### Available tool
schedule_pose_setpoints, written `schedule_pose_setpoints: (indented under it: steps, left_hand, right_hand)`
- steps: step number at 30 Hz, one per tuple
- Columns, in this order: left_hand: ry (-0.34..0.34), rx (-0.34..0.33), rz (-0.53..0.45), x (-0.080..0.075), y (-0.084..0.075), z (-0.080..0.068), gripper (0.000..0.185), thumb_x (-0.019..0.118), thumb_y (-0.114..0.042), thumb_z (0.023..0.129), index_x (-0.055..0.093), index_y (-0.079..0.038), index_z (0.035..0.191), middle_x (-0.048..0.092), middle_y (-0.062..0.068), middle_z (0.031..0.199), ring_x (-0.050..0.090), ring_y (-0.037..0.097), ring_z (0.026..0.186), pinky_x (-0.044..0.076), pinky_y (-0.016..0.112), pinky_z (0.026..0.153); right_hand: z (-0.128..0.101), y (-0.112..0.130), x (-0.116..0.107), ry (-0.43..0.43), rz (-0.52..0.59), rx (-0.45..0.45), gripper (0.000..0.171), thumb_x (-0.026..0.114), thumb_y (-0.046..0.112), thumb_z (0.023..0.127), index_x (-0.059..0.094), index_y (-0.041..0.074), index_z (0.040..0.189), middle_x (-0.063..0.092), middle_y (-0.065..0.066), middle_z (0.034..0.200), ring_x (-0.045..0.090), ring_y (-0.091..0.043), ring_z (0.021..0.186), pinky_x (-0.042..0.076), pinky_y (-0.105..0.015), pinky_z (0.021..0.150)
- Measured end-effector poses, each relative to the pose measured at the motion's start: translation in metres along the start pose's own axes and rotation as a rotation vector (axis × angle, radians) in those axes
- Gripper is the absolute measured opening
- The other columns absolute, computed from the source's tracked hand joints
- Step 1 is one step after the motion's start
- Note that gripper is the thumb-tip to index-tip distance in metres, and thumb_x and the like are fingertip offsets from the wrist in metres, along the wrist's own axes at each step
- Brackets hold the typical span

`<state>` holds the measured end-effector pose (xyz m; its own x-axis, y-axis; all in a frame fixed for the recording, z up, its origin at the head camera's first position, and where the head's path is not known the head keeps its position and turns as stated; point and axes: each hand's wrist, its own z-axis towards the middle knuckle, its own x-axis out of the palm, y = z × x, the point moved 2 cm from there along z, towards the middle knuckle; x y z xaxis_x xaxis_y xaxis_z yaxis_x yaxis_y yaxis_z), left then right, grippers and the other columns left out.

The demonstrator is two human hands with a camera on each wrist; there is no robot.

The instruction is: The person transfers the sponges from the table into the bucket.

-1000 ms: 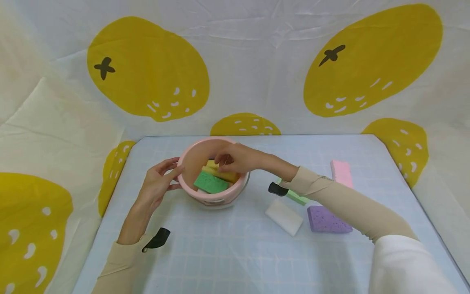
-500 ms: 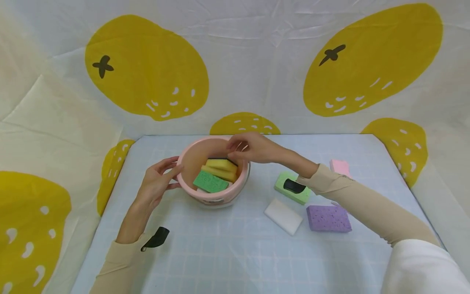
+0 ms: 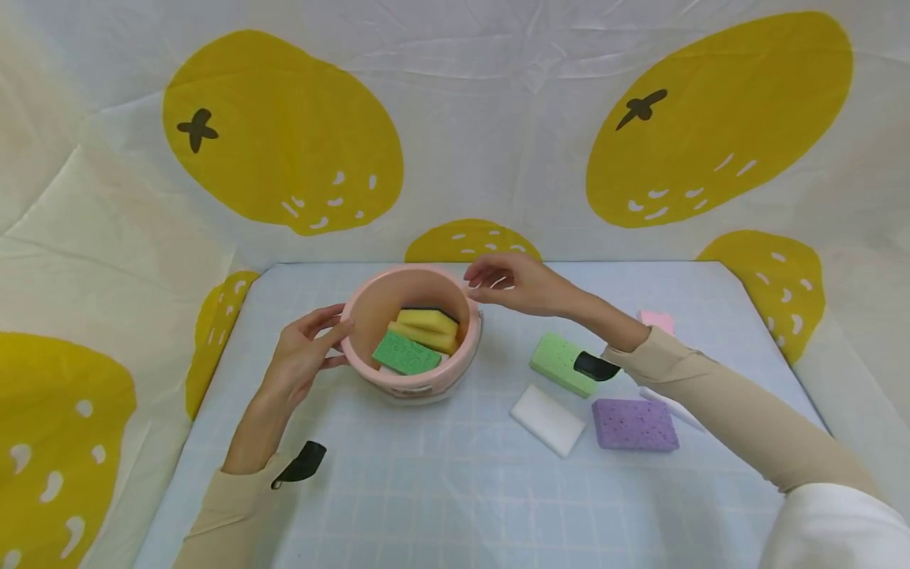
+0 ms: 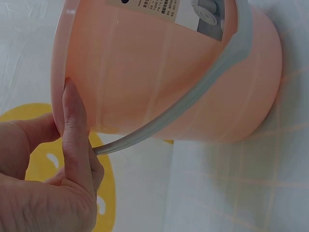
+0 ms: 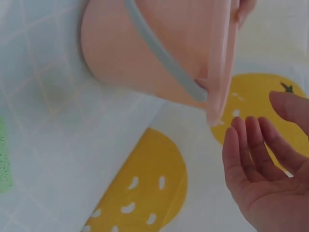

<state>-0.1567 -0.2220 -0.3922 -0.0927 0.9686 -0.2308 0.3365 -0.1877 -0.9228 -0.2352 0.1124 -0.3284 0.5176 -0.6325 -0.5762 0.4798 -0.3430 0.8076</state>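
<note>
A pink bucket (image 3: 361,353) with a grey handle (image 4: 178,110) stands at the table's far side. My left hand (image 3: 302,352) holds its rim from the left, thumb and fingers on either side of the edge in the left wrist view. Inside the bucket lie a green sponge (image 3: 407,352) and yellow sponges (image 3: 429,320), one with a dark layer; something white shows partly under the green one. Beside the bucket's right rim, my right hand (image 3: 522,284) hovers with relaxed, slightly bent fingers and holds nothing; its palm (image 5: 277,198) faces the right wrist camera.
Right of the bucket lie a light green sponge (image 3: 558,362), a white sponge (image 3: 549,420), a purple sponge (image 3: 635,425) and a pink piece (image 3: 657,321). A thin pale item (image 3: 675,409) is partly under the right sleeve. A lemon-print cloth (image 3: 490,158) hangs behind the table.
My right hand has come up out of the bucket and moved right, past its rim. The yellow sponges now show inside. My left hand has kept its place on the rim.
</note>
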Motion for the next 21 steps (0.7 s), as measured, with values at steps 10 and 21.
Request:
schedule_pose_setpoints:
  steps: [10,21]
  left_hand:
    - [0.001,-0.003,0.001,-0.001,0.002,-0.001,0.058,0.07,-0.032,0.099,0.051,-0.012,0.151,0.049,0.014,0.146,0.064,0.011,0.091,0.062,0.027,0.076]
    - [0.008,0.006,-0.023,-0.001,0.004,0.002,0.057,0.071,-0.03,0.099,0.052,-0.011,0.15,0.049,0.014,0.145,0.067,0.01,0.089,0.062,0.028,0.076]
  right_hand:
    - [-0.019,-0.018,-0.007,-0.06,0.004,0.05,0.026,0.073,0.009,0.096,0.066,-0.001,0.119,0.068,-0.014,0.115,0.065,-0.024,0.106,0.056,-0.041,0.098]
    - [-0.04,-0.041,-0.014,-0.108,-0.021,0.109,0.026,0.072,0.01,0.097,0.067,0.0,0.12,0.069,-0.016,0.115,0.065,-0.025,0.105,0.056,-0.04,0.097]
